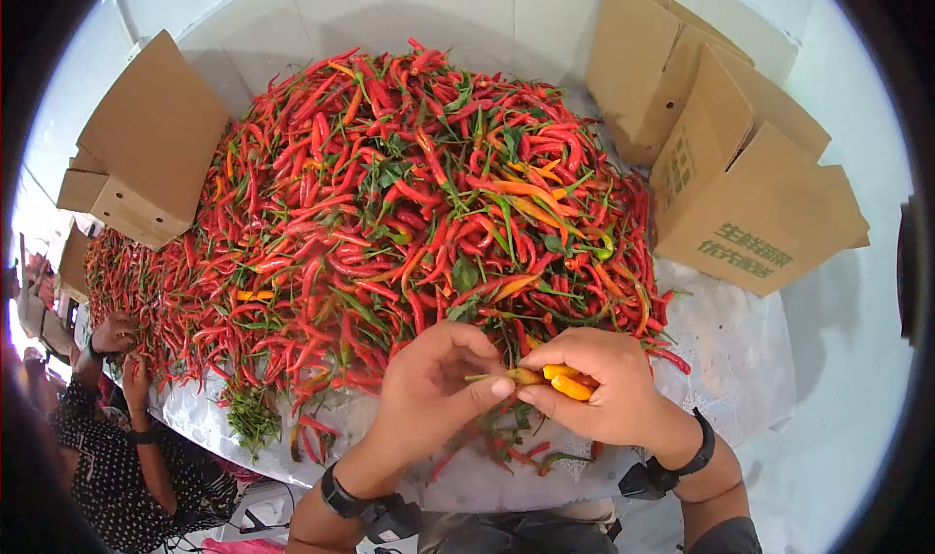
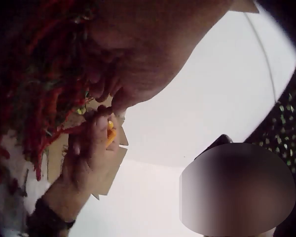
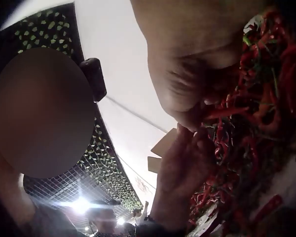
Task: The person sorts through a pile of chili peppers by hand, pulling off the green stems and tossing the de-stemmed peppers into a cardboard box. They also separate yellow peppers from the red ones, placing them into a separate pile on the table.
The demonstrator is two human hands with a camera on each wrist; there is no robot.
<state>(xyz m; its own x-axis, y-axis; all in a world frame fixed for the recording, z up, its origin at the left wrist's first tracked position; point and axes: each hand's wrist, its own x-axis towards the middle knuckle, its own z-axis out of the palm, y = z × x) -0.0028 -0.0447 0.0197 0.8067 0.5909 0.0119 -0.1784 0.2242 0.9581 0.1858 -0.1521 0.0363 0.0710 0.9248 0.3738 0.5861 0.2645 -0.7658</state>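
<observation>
Over the near edge of a large pile of red chilies (image 1: pixel 390 213), both hands meet in the head view. The right hand (image 1: pixel 609 384) grips a few orange-yellow chilies (image 1: pixel 571 387) between thumb and fingers. The left hand (image 1: pixel 433 388) pinches the green stem end of a yellowish-brown chili (image 1: pixel 524 376), whose other end lies at the right fingertips. In the left wrist view, orange chilies (image 2: pixel 111 138) show in the right hand (image 2: pixel 89 153). The right wrist view shows the fingertips of both hands close together, the held chilies largely hidden.
Cardboard boxes stand at the back left (image 1: pixel 156 135) and right (image 1: pixel 750 184) of the pile. Green stems (image 1: pixel 254 420) lie in a small heap at the table's (image 1: pixel 735 359) near left. Loose chilies lie before the pile. Another person's hands (image 1: pixel 134 379) are at the far left.
</observation>
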